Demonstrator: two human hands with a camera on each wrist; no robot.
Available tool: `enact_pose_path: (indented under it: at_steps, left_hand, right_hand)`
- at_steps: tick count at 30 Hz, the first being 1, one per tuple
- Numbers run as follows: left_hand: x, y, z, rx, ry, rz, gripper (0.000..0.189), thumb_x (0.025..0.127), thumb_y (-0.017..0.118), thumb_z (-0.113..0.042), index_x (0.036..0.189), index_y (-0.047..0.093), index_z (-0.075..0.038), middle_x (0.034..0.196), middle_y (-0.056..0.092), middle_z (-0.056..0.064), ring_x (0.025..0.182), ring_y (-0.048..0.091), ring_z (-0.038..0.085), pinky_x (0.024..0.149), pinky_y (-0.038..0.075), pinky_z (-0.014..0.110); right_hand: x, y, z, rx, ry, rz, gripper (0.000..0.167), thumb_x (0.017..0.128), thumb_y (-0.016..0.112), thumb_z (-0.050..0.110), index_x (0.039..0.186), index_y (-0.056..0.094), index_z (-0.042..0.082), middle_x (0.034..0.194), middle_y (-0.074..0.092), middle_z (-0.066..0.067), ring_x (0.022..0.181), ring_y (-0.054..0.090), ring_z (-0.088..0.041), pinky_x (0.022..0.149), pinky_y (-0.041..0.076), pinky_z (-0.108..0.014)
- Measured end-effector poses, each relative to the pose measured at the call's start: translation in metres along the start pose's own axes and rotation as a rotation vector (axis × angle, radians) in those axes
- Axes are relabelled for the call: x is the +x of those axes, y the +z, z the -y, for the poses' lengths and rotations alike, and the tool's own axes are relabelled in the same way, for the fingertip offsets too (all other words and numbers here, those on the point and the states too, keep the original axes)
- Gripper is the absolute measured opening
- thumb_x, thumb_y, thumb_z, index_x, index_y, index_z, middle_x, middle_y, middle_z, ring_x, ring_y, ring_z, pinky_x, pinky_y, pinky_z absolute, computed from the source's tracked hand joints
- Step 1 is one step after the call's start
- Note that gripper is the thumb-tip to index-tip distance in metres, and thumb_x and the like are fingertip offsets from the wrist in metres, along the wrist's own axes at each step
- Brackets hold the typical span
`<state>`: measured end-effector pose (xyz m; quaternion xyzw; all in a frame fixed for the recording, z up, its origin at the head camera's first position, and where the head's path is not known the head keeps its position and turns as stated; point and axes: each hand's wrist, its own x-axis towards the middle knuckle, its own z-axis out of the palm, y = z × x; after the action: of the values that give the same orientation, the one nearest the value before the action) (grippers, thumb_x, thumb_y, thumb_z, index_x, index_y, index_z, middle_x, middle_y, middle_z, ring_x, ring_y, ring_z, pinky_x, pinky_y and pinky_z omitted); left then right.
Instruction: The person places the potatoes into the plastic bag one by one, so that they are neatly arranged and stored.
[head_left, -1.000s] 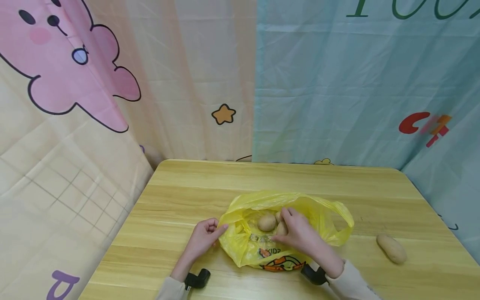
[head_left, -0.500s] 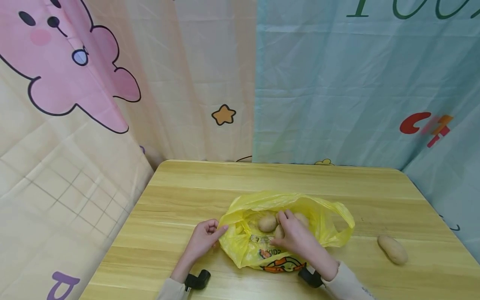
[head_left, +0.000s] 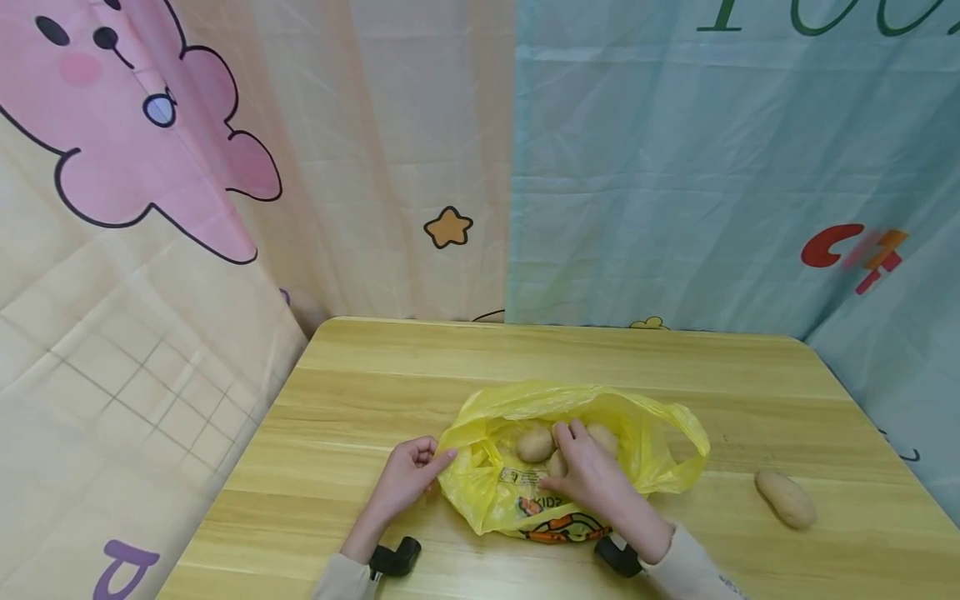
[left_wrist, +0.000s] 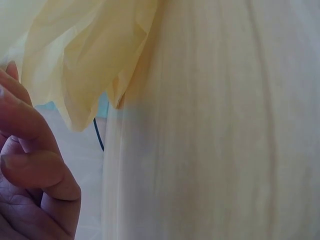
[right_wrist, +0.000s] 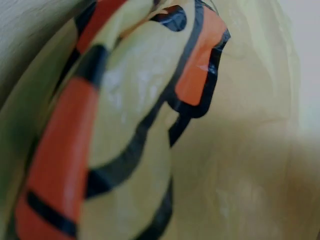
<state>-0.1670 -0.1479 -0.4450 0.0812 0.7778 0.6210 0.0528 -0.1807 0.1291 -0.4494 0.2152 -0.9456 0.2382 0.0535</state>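
A yellow plastic bag [head_left: 487, 500] lies on the table with its mouth spread wide. Inside are several potatoes, one of them a round potato [head_left: 534, 444] at the left, another potato [head_left: 602, 437] behind the right hand. My left hand [head_left: 411, 477] pinches the bag's left rim, thumb on top; the left wrist view has its curled fingers [left_wrist: 35, 170] beside the yellow film. My right hand [head_left: 596, 475] reaches into the bag, thumb and fingers round a potato [head_left: 557, 463] it partly covers. Only the bag's printed side [right_wrist: 135, 125] fills the right wrist view.
A longer potato [head_left: 785, 498] lies on the wooden table [head_left: 360, 392], right of the bag. The bag's handle loop [head_left: 686, 442] stands up on its right side. Printed curtains [head_left: 390, 167] hang behind and beside the table.
My right hand has shifted slightly left and down inside the bag, uncovering a potato behind it. It is nearly still over the last half second. The left hand stays at the rim.
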Motion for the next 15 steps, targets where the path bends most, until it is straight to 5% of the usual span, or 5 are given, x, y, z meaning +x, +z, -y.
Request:
enact_pose_path:
  at_steps: [15]
  left_hand:
    - [0.0008, 0.0007, -0.0017, 0.002, -0.021, 0.017, 0.023, 0.091, 0.066, -0.012, 0.073, 0.055, -0.002, 0.055, 0.045, 0.002, 0.044, 0.040, 0.009, 0.043, 0.034, 0.018]
  right_hand:
    - [-0.0001, 0.0065, -0.0022, -0.023, -0.008, -0.067, 0.055, 0.064, 0.090, 0.028, 0.091, 0.047, 0.005, 0.081, 0.036, -0.003, 0.061, 0.036, -0.012, 0.049, 0.035, -0.024]
